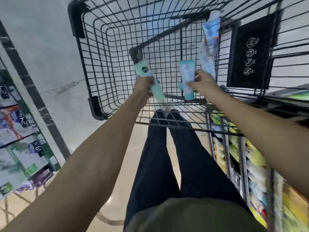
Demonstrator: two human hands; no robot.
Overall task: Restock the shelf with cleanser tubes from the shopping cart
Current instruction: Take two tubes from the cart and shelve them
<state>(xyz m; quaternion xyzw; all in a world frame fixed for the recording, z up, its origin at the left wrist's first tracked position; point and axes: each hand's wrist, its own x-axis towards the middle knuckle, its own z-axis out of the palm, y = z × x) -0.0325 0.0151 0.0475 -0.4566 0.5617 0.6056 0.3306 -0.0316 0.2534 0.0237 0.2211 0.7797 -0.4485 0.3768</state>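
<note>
Though blurred, both hands clamped on tubes: left hand (144, 85) round green tubes (157, 90), right hand (201, 83) pinching blue tube (187, 76).

We reach freely through the shopping cart (107, 52)'s open top; its wire walls block the sides.

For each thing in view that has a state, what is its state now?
Left hand: closed around pale green tubes.
Right hand: pinching a light blue tube.
Blue-white tubes: leaning against the cart's wire wall.
Shopping cart: nearly empty.
</note>
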